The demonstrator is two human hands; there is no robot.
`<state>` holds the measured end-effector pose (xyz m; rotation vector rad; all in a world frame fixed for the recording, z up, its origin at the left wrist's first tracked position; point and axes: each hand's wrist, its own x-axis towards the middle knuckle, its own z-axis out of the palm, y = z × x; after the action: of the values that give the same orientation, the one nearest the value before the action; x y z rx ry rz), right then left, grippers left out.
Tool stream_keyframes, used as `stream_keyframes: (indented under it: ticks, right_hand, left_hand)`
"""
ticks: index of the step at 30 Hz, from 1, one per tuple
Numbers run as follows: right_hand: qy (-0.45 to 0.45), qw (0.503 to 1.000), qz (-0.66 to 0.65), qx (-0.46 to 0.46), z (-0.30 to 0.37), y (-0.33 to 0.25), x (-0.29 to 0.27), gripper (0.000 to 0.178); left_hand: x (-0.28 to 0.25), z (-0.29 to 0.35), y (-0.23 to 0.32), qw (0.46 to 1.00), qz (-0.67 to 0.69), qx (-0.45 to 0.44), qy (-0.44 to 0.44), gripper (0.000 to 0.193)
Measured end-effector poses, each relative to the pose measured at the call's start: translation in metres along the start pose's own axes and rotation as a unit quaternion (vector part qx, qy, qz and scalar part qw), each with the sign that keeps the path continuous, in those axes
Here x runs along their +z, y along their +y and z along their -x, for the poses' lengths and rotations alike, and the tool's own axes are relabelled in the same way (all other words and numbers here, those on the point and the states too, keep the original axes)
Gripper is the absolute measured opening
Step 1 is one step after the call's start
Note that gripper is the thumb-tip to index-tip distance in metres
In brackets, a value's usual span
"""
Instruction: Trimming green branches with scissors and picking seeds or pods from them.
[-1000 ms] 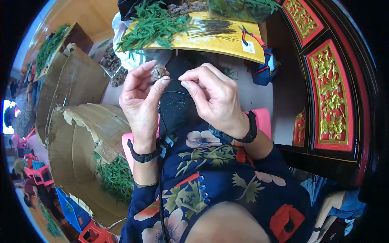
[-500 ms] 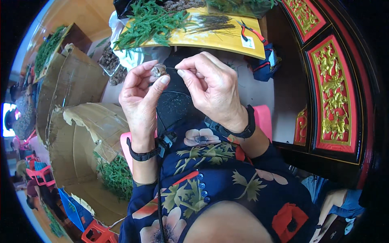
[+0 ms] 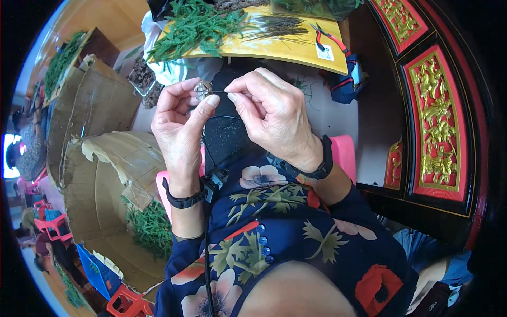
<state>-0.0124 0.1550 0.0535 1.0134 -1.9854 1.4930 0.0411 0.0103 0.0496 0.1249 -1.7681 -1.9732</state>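
Left hand at ten o'clock, a small brown ball gripped in its fingertips at eleven; right hand, just past twelve, pinching a thin wire that stretches to the ball! Beyond, the yellow tabletop: green sprigs at eleven, dark wires at twelve, red-handled pliers at one. Over at eight, a torn cardboard box with greenery inside; near three, gold carving on a red panel.
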Motion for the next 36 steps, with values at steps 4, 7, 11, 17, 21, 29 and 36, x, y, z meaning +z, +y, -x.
stream_keyframes:
  ticks: [4,7,11,17,21,29,36]
  right_hand:
    - [-0.006,1.000,-0.006,0.005,0.000,-0.001,-0.001,0.009]
    - [0.004,1.000,-0.005,0.008,0.000,0.001,0.001,0.010]
    - [0.016,1.000,-0.006,0.007,0.000,0.002,0.001,0.011]
    - [0.026,1.000,-0.007,0.013,0.002,-0.001,0.003,0.012]
    - [0.040,0.999,-0.005,0.016,0.002,-0.001,0.004,0.013]
    - [0.052,0.999,-0.003,0.003,0.003,-0.004,0.004,0.013]
    - [0.031,0.999,-0.022,0.019,0.003,-0.007,0.003,0.010]
  left_hand:
    - [0.001,0.000,0.000,1.000,-0.001,-0.003,0.008,0.035]
    - [0.002,0.001,0.000,1.000,-0.019,0.014,0.008,0.035]
    - [0.003,0.001,0.000,1.000,0.008,-0.005,-0.002,0.035]
    - [0.005,0.002,-0.002,0.997,0.068,-0.012,-0.041,0.035]
    - [0.011,0.003,-0.003,0.996,0.076,-0.004,-0.042,0.034]
    - [0.011,0.005,-0.004,0.993,0.105,-0.008,-0.057,0.024]
    - [-0.002,0.000,-0.010,0.969,0.228,-0.034,-0.084,0.024]
